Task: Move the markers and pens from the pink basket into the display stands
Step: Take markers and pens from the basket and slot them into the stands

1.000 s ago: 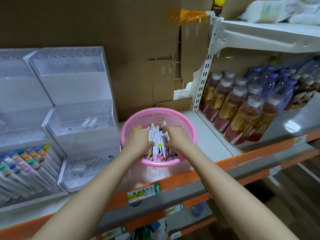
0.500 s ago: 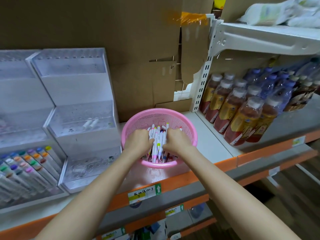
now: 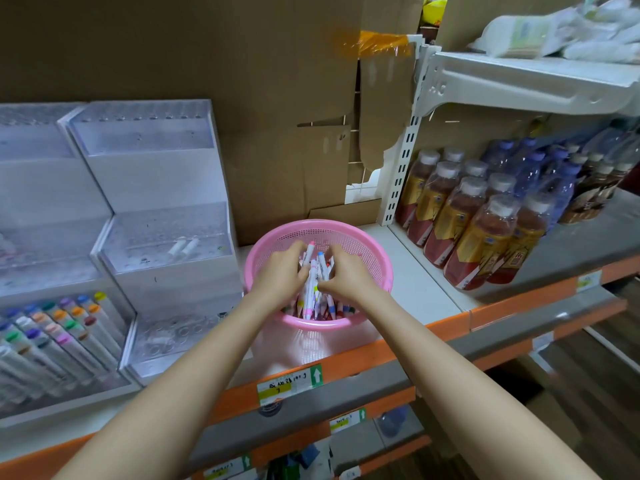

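While the pink basket (image 3: 369, 245) sat on the shelf (image 3: 422, 289), the left hand (image 3: 281, 271) and right hand (image 3: 346, 277) reached inside it, fingers curled around one bundle of markers (image 3: 312, 285) gathered between them. Loose pens (image 3: 341, 309) lay beneath, in the basket's bottom. A clear tiered display stand (image 3: 166, 244) stood just left of the basket; a second stand (image 3: 41, 188) beyond held capped markers (image 3: 59, 327). Bottled drinks (image 3: 481, 237) stood to the right.

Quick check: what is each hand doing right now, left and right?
Left hand: closed on the pens in the pink basket.
Right hand: closed on the same pens.
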`<state>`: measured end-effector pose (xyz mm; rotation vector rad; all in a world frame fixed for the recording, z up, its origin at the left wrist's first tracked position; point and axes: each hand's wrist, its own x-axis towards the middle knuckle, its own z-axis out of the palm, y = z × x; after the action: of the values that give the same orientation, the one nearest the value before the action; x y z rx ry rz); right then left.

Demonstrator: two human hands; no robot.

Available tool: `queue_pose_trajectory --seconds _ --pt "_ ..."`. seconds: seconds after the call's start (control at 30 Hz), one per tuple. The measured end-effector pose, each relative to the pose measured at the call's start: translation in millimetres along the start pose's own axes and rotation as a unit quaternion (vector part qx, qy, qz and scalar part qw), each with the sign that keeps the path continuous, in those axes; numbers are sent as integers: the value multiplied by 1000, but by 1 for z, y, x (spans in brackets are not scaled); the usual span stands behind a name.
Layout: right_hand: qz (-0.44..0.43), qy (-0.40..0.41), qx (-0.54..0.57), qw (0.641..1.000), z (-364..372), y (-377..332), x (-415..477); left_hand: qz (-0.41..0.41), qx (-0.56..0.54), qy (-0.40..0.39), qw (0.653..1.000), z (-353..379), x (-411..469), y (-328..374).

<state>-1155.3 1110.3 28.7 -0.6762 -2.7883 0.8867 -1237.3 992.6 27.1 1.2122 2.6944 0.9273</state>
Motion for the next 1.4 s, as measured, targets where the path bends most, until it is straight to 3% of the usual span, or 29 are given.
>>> queue_pose_trajectory --seconds 0.33,0.57,0.87,1.1,1.4 --pt "-133 96 20 986 -13 -19 -19 71 -91 101 988 -21 -13 7" --pt "-204 174 41 962 -38 -69 -40 122 -51 210 969 -80 -36 29" --pt "-294 180 96 934 -20 -182 -42 78 22 297 951 -174 -94 -8" --pt "-348 138 136 917 20 -266 -40 36 -15 345 938 -237 -136 -67" --pt "-352 163 191 902 56 -352 -22 83 -47 391 915 -305 -145 -127"
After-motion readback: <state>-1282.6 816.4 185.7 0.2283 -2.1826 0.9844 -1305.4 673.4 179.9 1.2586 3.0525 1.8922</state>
